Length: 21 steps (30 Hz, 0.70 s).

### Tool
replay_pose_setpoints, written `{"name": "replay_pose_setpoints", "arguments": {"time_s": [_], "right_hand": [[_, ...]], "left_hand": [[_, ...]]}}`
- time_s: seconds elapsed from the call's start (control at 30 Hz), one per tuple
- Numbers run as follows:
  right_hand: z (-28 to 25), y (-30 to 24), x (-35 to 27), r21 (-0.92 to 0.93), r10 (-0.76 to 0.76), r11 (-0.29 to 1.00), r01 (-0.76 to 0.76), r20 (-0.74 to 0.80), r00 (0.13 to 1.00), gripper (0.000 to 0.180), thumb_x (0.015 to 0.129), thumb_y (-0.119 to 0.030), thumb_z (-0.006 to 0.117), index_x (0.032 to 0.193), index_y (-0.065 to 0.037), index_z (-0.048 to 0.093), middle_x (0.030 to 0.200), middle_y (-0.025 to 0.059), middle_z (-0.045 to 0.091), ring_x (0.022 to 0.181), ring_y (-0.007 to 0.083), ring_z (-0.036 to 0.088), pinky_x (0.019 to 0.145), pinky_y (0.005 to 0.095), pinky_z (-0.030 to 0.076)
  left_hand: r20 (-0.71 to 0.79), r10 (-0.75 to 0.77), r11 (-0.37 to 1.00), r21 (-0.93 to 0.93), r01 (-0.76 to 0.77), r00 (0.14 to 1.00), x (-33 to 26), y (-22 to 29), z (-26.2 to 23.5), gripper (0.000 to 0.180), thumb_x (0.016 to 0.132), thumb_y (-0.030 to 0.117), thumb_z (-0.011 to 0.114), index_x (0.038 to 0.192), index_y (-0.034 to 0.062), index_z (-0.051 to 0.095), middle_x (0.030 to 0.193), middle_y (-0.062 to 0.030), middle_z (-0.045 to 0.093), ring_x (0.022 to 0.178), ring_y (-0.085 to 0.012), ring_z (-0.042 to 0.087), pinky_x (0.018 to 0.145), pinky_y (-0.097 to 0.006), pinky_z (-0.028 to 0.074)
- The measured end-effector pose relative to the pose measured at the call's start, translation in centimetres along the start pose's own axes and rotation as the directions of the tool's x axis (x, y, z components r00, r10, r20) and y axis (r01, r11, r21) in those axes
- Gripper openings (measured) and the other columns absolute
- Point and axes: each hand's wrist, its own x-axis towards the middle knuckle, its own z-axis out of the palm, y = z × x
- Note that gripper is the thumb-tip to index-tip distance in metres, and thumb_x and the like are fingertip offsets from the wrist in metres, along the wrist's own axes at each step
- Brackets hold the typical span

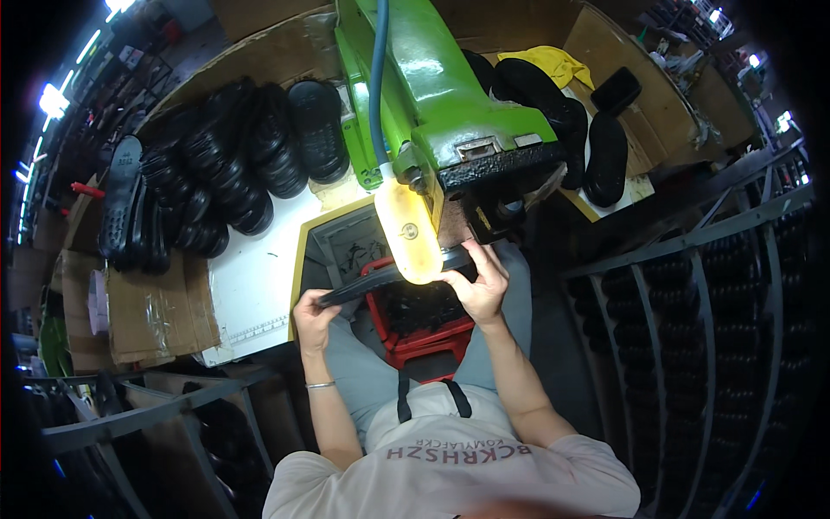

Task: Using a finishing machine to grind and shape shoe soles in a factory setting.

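Observation:
Between my two hands stretches a black shoe sole (363, 285), held edge-on below the head of a green machine (458, 86). My left hand (313, 318) pinches its left end. At the other end, my right hand (480, 281) grips it with thumb and fingers, close to the machine's working part. A lit yellow lamp-like piece (408, 229) hangs in front and hides the middle of the sole. Whether the sole touches the machine's cutting or working point cannot be made out.
Stacks of black soles (316, 138) stand on the white tabletop (251, 294) at left. More black soles (607, 160) and a yellow cloth (545, 62) lie at right. Below sits a red container (428, 348) with dark scraps. Metal racks (705, 320) flank both sides.

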Motion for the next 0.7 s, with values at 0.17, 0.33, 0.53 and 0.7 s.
{"name": "replay_pose_setpoints", "arguments": {"time_s": [0.17,0.33,0.53,0.7], "right_hand": [[-0.3,-0.3,0.7,-0.084,-0.094,0.992,0.097,0.041,0.995,0.055,0.054,-0.007,0.089,0.103,0.0,0.065,0.104,0.015,0.067,0.093,0.0318,0.066,0.081,0.0388,0.055],[-0.5,0.1,0.6,-0.068,-0.067,0.995,0.068,0.017,0.998,0.055,0.054,-0.006,0.089,0.102,0.001,0.064,0.103,0.0158,0.066,0.091,0.0287,0.066,0.08,0.0353,0.055],[0.9,3.9,-2.5,0.329,0.246,0.913,-0.239,0.02,0.969,0.065,0.058,-0.008,0.089,0.115,0.007,0.06,0.11,0.0132,0.065,0.096,0.0207,0.063,0.085,0.0305,0.051],[0.9,10.2,-6.9,0.43,0.542,0.699,-0.572,0.203,0.815,0.055,0.077,-0.011,0.078,0.125,0.003,0.057,0.117,0.0122,0.062,0.106,0.0197,0.06,0.095,0.0306,0.045]], "left_hand": [[0.243,0.293,0.565,0.737,-0.372,0.925,1.9,3.8,9.1,0.028,0.066,0.014,0.082,0.084,0.0036,0.063,0.079,-0.0122,0.065,0.074,-0.0325,0.062,0.069,-0.038,0.049],[0.274,0.472,0.517,0.684,-0.515,0.838,2.9,3.8,13.7,0.029,0.062,0.009,0.079,0.085,0.005,0.062,0.081,-0.0102,0.063,0.077,-0.0296,0.061,0.07,-0.038,0.046],[0.165,0.366,0.807,0.435,-0.4,0.916,2.6,-2.3,13.5,0.025,0.072,-0.002,0.073,0.094,-0.0001,0.061,0.086,-0.0108,0.063,0.08,-0.024,0.064,0.076,-0.032,0.05],[0.067,0.148,0.984,-0.105,-0.141,0.987,1.3,-6.1,16.3,0.032,0.078,-0.007,0.071,0.107,0.0004,0.059,0.104,-0.0074,0.064,0.099,-0.019,0.062,0.091,-0.033,0.048]]}}
